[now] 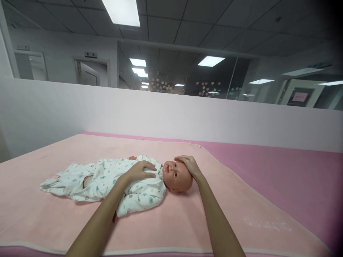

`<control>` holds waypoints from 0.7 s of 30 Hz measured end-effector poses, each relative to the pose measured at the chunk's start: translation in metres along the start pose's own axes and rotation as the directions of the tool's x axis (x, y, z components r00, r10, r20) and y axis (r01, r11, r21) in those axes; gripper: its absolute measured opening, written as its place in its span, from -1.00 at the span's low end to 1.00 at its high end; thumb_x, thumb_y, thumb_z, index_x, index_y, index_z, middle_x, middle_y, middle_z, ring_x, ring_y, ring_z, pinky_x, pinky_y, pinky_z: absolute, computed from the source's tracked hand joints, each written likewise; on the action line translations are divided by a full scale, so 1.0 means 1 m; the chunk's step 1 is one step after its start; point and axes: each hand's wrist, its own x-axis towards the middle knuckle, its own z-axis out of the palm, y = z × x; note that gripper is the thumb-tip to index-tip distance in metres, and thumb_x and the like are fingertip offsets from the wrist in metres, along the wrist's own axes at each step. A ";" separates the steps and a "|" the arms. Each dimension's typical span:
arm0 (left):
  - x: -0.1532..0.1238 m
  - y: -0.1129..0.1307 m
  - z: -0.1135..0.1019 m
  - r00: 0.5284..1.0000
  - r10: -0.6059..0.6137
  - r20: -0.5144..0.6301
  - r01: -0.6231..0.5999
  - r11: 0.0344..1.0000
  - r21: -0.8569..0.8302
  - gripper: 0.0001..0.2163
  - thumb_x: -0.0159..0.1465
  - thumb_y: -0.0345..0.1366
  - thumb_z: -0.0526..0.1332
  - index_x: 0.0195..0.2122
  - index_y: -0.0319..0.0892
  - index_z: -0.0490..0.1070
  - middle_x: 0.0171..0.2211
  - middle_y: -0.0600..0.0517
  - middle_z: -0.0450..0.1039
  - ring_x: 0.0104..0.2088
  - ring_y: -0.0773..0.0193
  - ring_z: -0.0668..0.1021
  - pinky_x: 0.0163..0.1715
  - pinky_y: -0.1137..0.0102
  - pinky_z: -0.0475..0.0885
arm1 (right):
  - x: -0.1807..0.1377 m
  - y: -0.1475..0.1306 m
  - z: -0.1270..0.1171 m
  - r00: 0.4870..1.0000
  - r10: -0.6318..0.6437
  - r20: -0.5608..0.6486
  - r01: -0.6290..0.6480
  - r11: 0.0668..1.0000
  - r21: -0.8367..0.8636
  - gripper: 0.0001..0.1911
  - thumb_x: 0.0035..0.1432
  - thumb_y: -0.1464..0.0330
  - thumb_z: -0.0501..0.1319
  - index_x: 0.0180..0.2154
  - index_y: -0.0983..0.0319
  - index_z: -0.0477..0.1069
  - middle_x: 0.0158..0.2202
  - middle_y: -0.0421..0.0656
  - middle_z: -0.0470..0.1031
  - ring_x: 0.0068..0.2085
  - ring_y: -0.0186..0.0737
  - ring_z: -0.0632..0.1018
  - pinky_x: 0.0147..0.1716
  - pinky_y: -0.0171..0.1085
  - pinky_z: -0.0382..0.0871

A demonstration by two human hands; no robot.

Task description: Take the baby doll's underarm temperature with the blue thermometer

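Note:
A baby doll [178, 180] lies on its back, head to the right, on a peach blanket [171, 228]. It wears a white printed outfit [142, 201] with long sleeves and legs. My left hand [140, 170] rests on the doll's chest with the fingers stretched out over the cloth. My right hand [189, 166] lies on the far side and top of the doll's head, fingers extended along it. Neither hand grips anything. One brown doll hand shows beneath my left forearm, and part of a leg shows through a gap in the outfit.
A pink mat [294, 178] extends under and beyond the blanket on the right. Behind it stands a low white wall [171, 114] with glass above. Heart stickers [160, 85], ceiling lights and doorways show beyond.

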 end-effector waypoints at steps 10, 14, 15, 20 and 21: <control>0.011 -0.014 0.001 0.931 -0.094 -0.352 0.013 0.974 -0.226 -0.62 0.23 -0.09 -0.06 -0.39 -0.27 0.41 -0.45 0.03 0.42 -0.37 0.29 0.40 -0.34 0.45 0.28 | -0.030 -0.048 0.045 0.803 -0.590 0.089 0.500 0.584 -0.639 -0.83 -0.07 0.45 0.09 -0.45 0.16 0.44 -0.14 -0.11 0.43 -0.02 -0.04 0.31 0.11 -0.07 -0.10; 0.009 -0.011 0.002 0.930 -0.023 -0.366 -0.072 0.967 -0.244 -0.61 0.22 -0.07 -0.05 -0.41 -0.28 0.41 -0.47 0.03 0.40 -0.41 0.32 0.37 -0.36 0.46 0.27 | -0.032 -0.056 0.092 0.775 -0.484 0.407 0.583 0.301 -0.755 -0.78 0.04 0.46 0.02 -0.39 0.21 0.43 -0.21 -0.07 0.46 -0.08 -0.07 0.35 0.09 0.04 -0.13; 0.009 -0.010 0.002 0.931 -0.010 -0.365 -0.085 0.966 -0.244 -0.60 0.23 -0.08 -0.05 -0.41 -0.29 0.42 -0.47 0.03 0.40 -0.41 0.32 0.37 -0.36 0.46 0.27 | -0.030 -0.056 0.099 0.808 -0.411 0.423 0.540 0.227 -0.811 -0.77 0.05 0.48 0.00 -0.39 0.24 0.43 -0.26 -0.04 0.46 -0.13 -0.07 0.38 0.06 0.07 -0.10; 0.009 -0.011 0.001 0.944 0.014 -0.331 -0.103 0.962 -0.254 -0.62 0.21 -0.09 -0.02 -0.32 -0.27 0.47 -0.43 0.02 0.46 -0.38 0.27 0.40 -0.33 0.42 0.27 | -0.016 -0.058 0.108 0.869 -0.198 0.453 0.448 -0.076 -0.891 -0.77 0.02 0.57 0.02 -0.48 0.28 0.41 -0.40 -0.04 0.46 -0.28 -0.14 0.42 0.03 0.03 -0.05; 0.009 -0.011 0.001 0.944 0.009 -0.330 -0.101 0.959 -0.264 -0.62 0.21 -0.10 -0.01 -0.31 -0.27 0.48 -0.42 0.01 0.47 -0.37 0.26 0.41 -0.32 0.42 0.28 | -0.016 -0.060 0.106 0.859 -0.208 0.468 0.458 -0.096 -0.884 -0.77 0.02 0.58 0.03 -0.49 0.27 0.41 -0.42 -0.06 0.46 -0.28 -0.15 0.42 0.04 0.01 -0.07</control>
